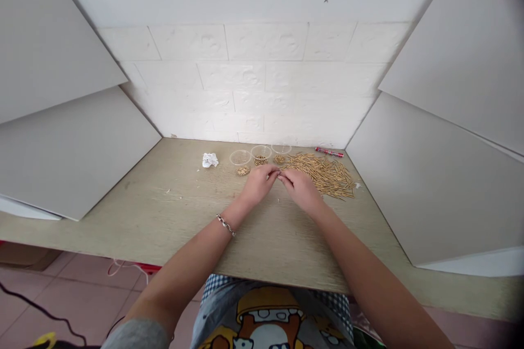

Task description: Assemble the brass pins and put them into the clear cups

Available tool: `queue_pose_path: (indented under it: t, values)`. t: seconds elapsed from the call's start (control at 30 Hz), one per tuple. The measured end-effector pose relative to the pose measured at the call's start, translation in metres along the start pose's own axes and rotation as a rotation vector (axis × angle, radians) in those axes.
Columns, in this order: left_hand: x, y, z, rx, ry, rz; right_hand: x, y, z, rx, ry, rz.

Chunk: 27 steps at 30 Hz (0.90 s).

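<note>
On the counter [164,212], a crumpled white tissue [210,160] is seen furthest left. A clear plastic cup [240,157] is placed next to it, with a small heap of gold-coloured sticks [243,171] just in front. A second clear cup [261,149] is partly filled with similar sticks. The left hand [257,185], with a chain bracelet [226,224] on its wrist, is held just in front of this cup. Its fingers [272,172] are drawn narrow and meet those of the right hand [301,190] at the middle; whether a stick is held between them is too small to tell. The right hand's fingers [285,175] are also narrow, beside the left edge of a wide spread of sticks [321,174]. A third cup [281,148] stands behind the hands, with a small clump of sticks [279,159] just in front. A red marker [329,152] lies beyond the spread, near the wall [262,87].
</note>
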<state>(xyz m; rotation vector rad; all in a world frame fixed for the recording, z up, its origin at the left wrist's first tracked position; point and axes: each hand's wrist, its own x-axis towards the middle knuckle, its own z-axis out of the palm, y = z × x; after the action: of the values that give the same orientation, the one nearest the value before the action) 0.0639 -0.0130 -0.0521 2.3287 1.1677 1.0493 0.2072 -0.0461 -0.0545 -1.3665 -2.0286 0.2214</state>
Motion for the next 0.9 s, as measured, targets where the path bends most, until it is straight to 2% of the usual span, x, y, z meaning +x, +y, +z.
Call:
queue_pose_path:
  t: [0.17, 0.4, 0.9]
  values:
    - [0.0007, -0.0022, -0.0009, 0.031, 0.003, 0.071, -0.0005, -0.0022, -0.0003, 0.008, -0.001, 0.002]
    - [0.0009, -0.0033, -0.0003, 0.038, 0.024, 0.099, -0.0008, -0.0034, -0.001, 0.024, -0.002, -0.022]
    - [0.0, 0.0016, -0.0005, -0.045, -0.007, -0.022, -0.0006, -0.0023, -0.0004, 0.03, 0.008, -0.05]
